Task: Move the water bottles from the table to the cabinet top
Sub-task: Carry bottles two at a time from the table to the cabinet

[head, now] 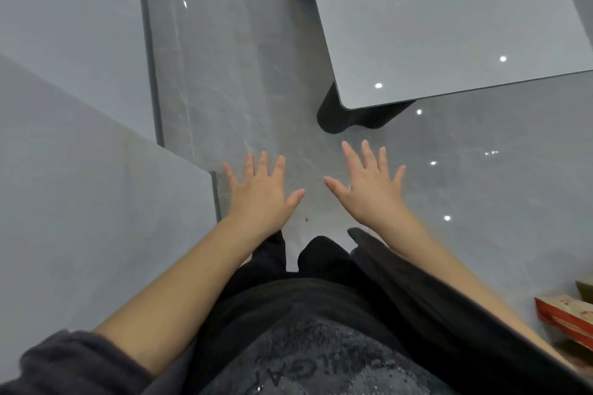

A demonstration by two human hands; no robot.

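Note:
No water bottle is in view. My left hand (261, 192) and my right hand (369, 184) are both held out in front of me, palms down, fingers spread, holding nothing. They hover over the glossy grey floor. A grey table (449, 26) with dark legs stands ahead to the right, and the part of its top that I see is bare. A grey flat surface (96, 218), perhaps the cabinet top, lies at my left, its corner just beside my left hand.
A second grey panel (70, 26) runs along the far left. Red and white packaging (564, 317) lies on the floor at the lower right edge. An open strip of floor (240, 74) runs between the left surfaces and the table.

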